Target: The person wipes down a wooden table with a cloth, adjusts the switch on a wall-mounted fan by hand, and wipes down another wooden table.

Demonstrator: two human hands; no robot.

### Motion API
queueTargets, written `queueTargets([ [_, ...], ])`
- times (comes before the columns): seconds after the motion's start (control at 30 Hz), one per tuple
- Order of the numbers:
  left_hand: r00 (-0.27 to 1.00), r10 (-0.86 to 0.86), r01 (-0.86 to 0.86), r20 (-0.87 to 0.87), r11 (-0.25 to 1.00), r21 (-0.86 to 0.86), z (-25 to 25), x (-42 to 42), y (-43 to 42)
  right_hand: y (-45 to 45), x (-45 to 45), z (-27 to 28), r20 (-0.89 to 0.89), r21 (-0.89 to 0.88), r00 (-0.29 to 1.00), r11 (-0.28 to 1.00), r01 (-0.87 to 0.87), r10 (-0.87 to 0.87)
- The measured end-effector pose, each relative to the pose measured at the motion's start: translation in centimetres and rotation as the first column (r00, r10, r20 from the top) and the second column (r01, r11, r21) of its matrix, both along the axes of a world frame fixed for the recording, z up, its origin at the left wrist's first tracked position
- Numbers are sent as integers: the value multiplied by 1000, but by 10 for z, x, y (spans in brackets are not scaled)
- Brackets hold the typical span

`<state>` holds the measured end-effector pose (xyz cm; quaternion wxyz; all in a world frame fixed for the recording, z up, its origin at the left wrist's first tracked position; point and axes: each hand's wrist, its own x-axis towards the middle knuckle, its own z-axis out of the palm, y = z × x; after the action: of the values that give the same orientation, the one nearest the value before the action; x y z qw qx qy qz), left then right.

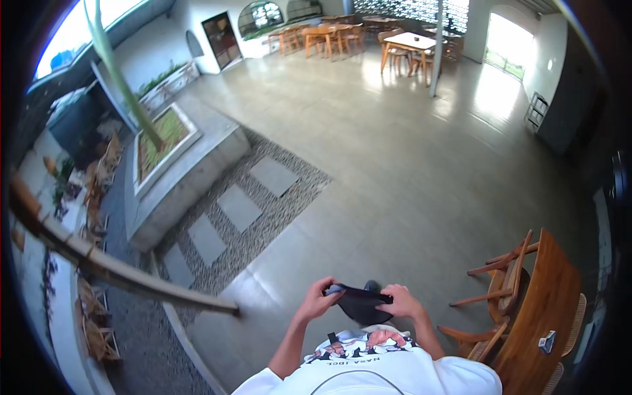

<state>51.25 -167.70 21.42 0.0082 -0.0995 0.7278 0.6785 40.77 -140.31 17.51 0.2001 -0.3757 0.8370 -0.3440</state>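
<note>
Both hands hold a dark, soft-looking black item (pixel 362 304) in front of the white printed shirt; it sags between them in a rounded, pouch-like shape, and its exact kind cannot be made out. My left hand (pixel 321 299) grips its left end, fingers bent over the upper edge. At the opposite end, my right hand (pixel 400 301) pinches the edge between thumb and fingers. The top edge runs fairly straight from hand to hand. Below and behind it, part of a dark shoe (pixel 372 286) shows on the floor.
At right stands a wooden table (pixel 550 296) with a small object (pixel 546 342) on it and wooden chairs (pixel 503 289) alongside. A post (pixel 164 284) rises at left. Beyond lie stepping slabs (pixel 239 207) in gravel and a concrete planter (pixel 191 178). More tables (pixel 409 42) stand far back.
</note>
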Motion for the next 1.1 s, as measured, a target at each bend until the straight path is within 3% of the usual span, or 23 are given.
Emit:
queueTargets([
  [0.03,993,-55,49,104,997,64,-3,-29,-3,4,-23,-2,-24,9,995,995,98,-98],
  [0.1,994,-100,92,53,987,129,2,-91,-1,11,-74,5,57,1,990,992,130,-130],
  [0.17,998,-43,37,40,987,156,14,-137,2,17,-114,14,294,-94,926,957,276,-238],
  [0.23,999,23,-24,23,999,28,30,-185,-7,14,-169,25,351,-117,896,937,330,-272],
  [0.3,998,60,-62,-27,992,-109,38,-220,-24,2,-216,46,567,-265,776,831,489,-276],
  [0.37,995,96,-99,-26,986,-134,33,-247,-42,-15,-264,67,500,-144,799,878,456,-333],
  [0.43,987,157,-160,-30,981,-109,29,-274,-56,-39,-312,73,267,28,914,950,310,-306],
  [0.47,974,228,-227,-7,967,-114,33,-287,-63,-53,-332,79,138,12,943,953,304,-303],
  [0.57,936,353,-352,11,934,-66,38,-336,-88,-92,-393,57,105,-58,960,962,265,-258],
  [0.6,914,406,-406,7,914,-19,36,-355,-100,-103,-415,47,230,-100,952,968,230,-202],
  [0.63,905,424,-424,24,905,15,30,-376,-113,-115,-436,34,231,-102,952,968,227,-199],
  [0.67,905,425,-425,29,905,11,25,-400,-125,-125,-455,22,574,-312,811,886,342,-111],
  [0.7,887,462,-462,7,886,27,22,-424,-135,-134,-469,18,814,-433,576,740,514,77],
  [0.73,868,495,-493,-26,868,48,21,-457,-149,-143,-493,18,814,-435,576,736,520,74],
  [0.77,893,442,-447,-79,892,-66,20,-486,-162,-147,-513,22,861,-447,495,639,626,116],
  [0.8,913,405,-405,-48,914,11,37,-511,-166,-150,-522,29,900,-426,403,530,734,166],
  [0.87,964,260,-255,-62,964,77,60,-584,-175,-147,-570,38,799,-584,435,362,727,415],
  [0.93,994,30,-36,-108,998,-59,85,-651,-177,-136,-607,36,681,-638,458,157,753,571],
  [1.0,984,-176,176,-32,984,25,100,-715,-172,-136,-646,17,453,-674,618,-206,709,643],
  [1.03,966,-259,260,-15,962,84,110,-744,-164,-129,-653,15,571,-580,583,-219,785,578],
  [1.1,934,-356,358,-32,928,106,115,-808,-151,-132,-691,8,610,-547,605,-280,788,512],
])
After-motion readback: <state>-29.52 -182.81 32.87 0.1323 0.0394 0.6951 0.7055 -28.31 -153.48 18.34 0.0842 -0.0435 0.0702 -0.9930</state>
